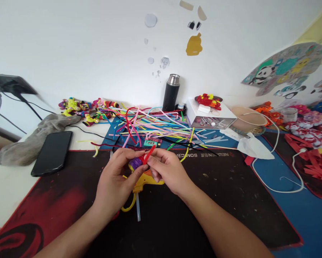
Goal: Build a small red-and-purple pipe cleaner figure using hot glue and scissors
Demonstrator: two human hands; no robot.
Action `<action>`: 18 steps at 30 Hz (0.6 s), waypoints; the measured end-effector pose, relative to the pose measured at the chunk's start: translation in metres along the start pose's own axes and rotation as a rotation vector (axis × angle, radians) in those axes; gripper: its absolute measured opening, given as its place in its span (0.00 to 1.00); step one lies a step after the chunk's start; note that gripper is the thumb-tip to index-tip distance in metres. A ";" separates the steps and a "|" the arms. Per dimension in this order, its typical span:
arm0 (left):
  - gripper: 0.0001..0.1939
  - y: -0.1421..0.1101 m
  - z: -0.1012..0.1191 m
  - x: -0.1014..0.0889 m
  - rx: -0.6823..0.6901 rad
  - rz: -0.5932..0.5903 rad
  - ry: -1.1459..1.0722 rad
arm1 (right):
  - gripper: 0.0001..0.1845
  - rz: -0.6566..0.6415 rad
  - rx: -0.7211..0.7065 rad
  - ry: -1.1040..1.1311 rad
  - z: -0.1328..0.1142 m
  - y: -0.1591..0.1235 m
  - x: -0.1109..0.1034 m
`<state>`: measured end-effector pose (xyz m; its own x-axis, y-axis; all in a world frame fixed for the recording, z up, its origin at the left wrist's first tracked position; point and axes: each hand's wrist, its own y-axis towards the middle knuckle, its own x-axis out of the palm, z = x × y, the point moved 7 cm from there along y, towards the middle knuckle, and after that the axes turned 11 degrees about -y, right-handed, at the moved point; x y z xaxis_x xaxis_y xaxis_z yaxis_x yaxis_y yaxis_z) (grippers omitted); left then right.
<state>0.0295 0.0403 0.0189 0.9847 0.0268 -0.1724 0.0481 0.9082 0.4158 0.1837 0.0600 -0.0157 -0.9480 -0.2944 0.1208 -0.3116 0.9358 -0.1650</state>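
Note:
My left hand (118,175) is closed around a small purple and yellow pipe-cleaner piece (135,163); much of it is hidden by my fingers. A short red pipe cleaner (149,153) sticks up from between my two hands, pinched by the thumb and fingers of my right hand (166,166). Below them lies a yellow glue gun (143,182) on the black desk mat, with a translucent glue stick (138,208) jutting from its back and a yellow cord curling beside it.
A heap of colourful pipe cleaners (155,125) spreads behind my hands, before a black thermos (171,92) and a white drawer box (210,114). A black phone (52,153) lies left, near finished pipe-cleaner figures (76,106). On the right are a white cable (295,168) and red strips (318,173).

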 end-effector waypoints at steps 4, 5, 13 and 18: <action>0.15 0.000 -0.005 0.003 -0.059 -0.077 -0.134 | 0.27 0.021 0.027 -0.025 -0.002 0.001 -0.005; 0.16 0.000 -0.005 0.003 -0.079 -0.097 -0.165 | 0.27 0.022 0.026 -0.032 -0.003 0.001 -0.006; 0.12 0.003 -0.020 -0.001 -0.416 -0.106 -0.471 | 0.25 -0.072 0.024 -0.073 -0.004 -0.002 -0.006; 0.16 0.003 -0.028 0.006 -0.539 -0.143 -0.604 | 0.22 -0.074 -0.001 -0.108 -0.006 -0.002 -0.007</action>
<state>0.0313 0.0552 -0.0058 0.9030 -0.1943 0.3832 0.2443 0.9659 -0.0859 0.1909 0.0611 -0.0103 -0.9237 -0.3822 0.0263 -0.3814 0.9107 -0.1587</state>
